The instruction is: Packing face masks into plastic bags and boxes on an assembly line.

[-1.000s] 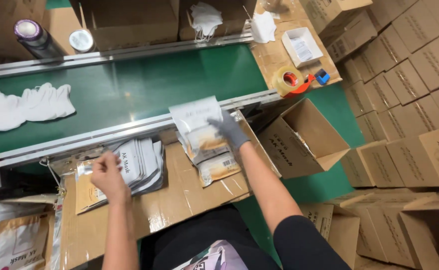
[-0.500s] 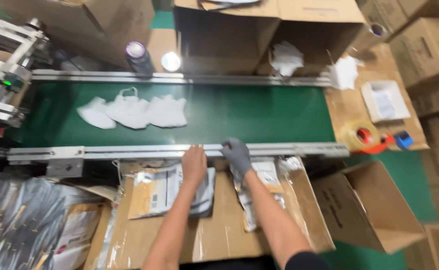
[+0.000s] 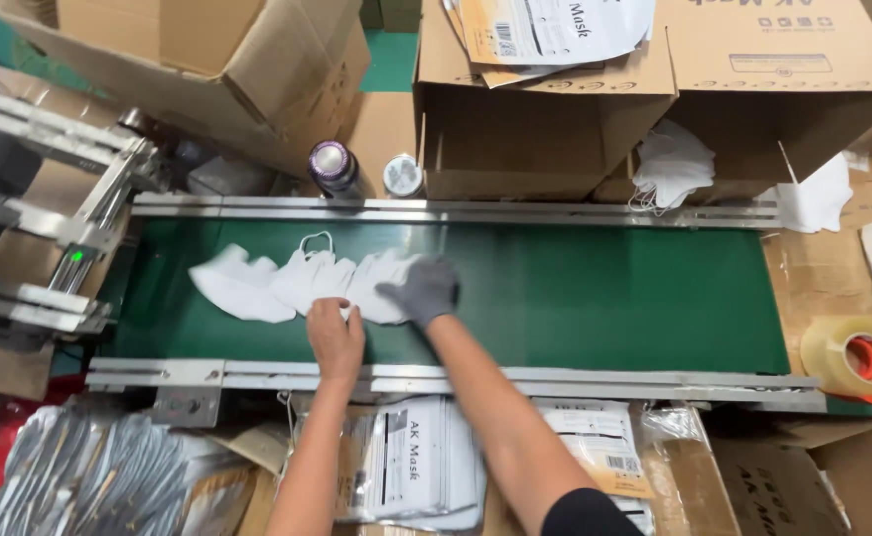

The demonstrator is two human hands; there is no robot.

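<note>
Three white face masks [image 3: 297,281] lie in an overlapping row on the green conveyor belt [image 3: 595,298]. My bare left hand [image 3: 335,340] rests on the near edge of the middle mask. My right hand [image 3: 422,290], in a grey glove, presses on the rightmost mask. A stack of flat mask pouches [image 3: 411,462] lies on the cardboard in front of the belt, between my forearms.
Open cardboard boxes [image 3: 555,109] stand behind the belt, with a dark bottle [image 3: 334,167] and a small white cup [image 3: 403,175]. Loose white masks [image 3: 669,164] lie at the back right. A tape roll [image 3: 850,357] sits at right. Silver pouches [image 3: 88,476] pile at lower left.
Both hands have reached forward from the pouches over the near rail onto the belt and now touch the masks. The camera view has shifted closer over the belt.
</note>
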